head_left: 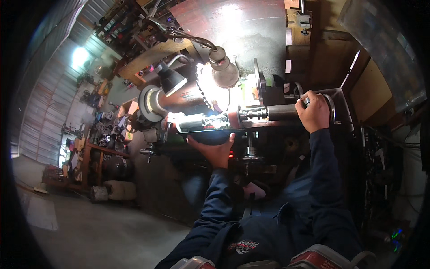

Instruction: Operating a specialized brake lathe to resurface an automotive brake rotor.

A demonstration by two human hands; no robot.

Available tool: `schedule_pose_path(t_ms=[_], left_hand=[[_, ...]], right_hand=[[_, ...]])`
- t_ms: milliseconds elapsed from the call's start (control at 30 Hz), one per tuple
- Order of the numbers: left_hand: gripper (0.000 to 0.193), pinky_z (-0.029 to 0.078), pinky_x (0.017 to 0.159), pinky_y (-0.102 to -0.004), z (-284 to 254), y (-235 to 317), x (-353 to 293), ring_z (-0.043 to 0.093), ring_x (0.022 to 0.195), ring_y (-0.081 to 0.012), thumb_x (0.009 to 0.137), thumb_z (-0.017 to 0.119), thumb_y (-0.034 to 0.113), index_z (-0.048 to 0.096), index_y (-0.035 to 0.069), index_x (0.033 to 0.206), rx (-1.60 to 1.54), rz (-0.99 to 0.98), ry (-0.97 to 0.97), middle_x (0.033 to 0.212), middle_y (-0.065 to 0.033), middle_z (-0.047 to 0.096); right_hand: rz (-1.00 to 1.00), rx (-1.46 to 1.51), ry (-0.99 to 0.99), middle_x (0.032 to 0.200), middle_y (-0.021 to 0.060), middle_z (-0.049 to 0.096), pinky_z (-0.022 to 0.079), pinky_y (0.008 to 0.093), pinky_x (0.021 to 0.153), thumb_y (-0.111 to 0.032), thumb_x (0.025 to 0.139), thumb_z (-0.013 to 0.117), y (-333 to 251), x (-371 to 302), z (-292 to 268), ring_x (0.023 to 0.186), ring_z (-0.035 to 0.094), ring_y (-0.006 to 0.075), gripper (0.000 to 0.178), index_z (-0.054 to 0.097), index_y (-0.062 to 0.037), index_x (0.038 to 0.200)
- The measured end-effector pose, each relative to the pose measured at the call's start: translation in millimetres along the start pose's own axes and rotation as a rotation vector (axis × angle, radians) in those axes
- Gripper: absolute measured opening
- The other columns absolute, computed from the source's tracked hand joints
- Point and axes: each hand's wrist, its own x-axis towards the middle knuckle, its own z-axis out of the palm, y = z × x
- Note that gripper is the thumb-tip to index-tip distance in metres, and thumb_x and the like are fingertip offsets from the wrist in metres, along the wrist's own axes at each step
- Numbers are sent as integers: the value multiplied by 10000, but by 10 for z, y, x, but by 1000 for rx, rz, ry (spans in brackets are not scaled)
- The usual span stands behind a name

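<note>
My left hand (214, 151) is spread wide, thumb and fingers apart, against the near edge of a thin dark plate (206, 132) in front of the machine. Whether it bears the plate's weight I cannot tell. Just beyond lies a shiny shaft (217, 119) with several stepped sections, set lengthwise in the machine and brightly lit. At the machine's right end my right hand (313, 112) curls closed around a small metal handle (307, 102), beside a handwheel (331, 108). A grey cylindrical housing (282, 112) runs from the shaft toward that hand.
Over the machine hang a lit metal lamp (225, 74) and a black lamp (170, 80). A large round wheel (151, 104) stands at the left end. Below the bed, a crank handwheel (252, 158) sticks out near my body. Cluttered shelves (96, 157) line the left.
</note>
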Motion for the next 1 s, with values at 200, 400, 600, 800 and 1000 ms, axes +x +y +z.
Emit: schedule_pose_path(t_ms=[200,400,600,800,1000], left_hand=[[1423,193,1202,-524,-103,355,18,130,1476,-453,526,985,346,70,-29,1549,361,61,-9,1551,-354,109],[1421,212,1194,-548,-184,439,89,147,1461,-481,525,988,364,84,-28,1548,511,94,-46,1533,-370,110],[1424,313,1153,-506,-143,536,125,311,1393,-423,506,993,392,114,-43,1538,520,98,-21,1471,-318,238],[1455,333,1146,-504,-98,603,230,350,1374,-418,460,1003,440,151,-37,1538,622,13,2,1443,-303,330],[1439,297,1170,-493,-213,539,318,331,1390,-417,464,1009,432,173,-45,1533,577,15,9,1480,-311,309]], right_hand=[[-66,20,18,784,152,673,506,468,926,-143,760,728,-9,8,-39,811,640,358,152,618,-41,787],[-87,67,47,762,121,670,484,488,974,-128,774,719,39,-10,-30,791,646,337,151,592,-53,803],[-107,98,73,727,103,642,480,481,976,-121,782,714,60,-20,-10,765,643,320,154,578,-59,819],[-108,152,86,754,134,642,474,489,978,-114,775,716,92,-10,-15,777,631,357,165,569,-51,816],[-103,164,96,762,145,653,474,489,983,-130,780,717,114,-33,32,795,640,349,166,586,-45,835]])
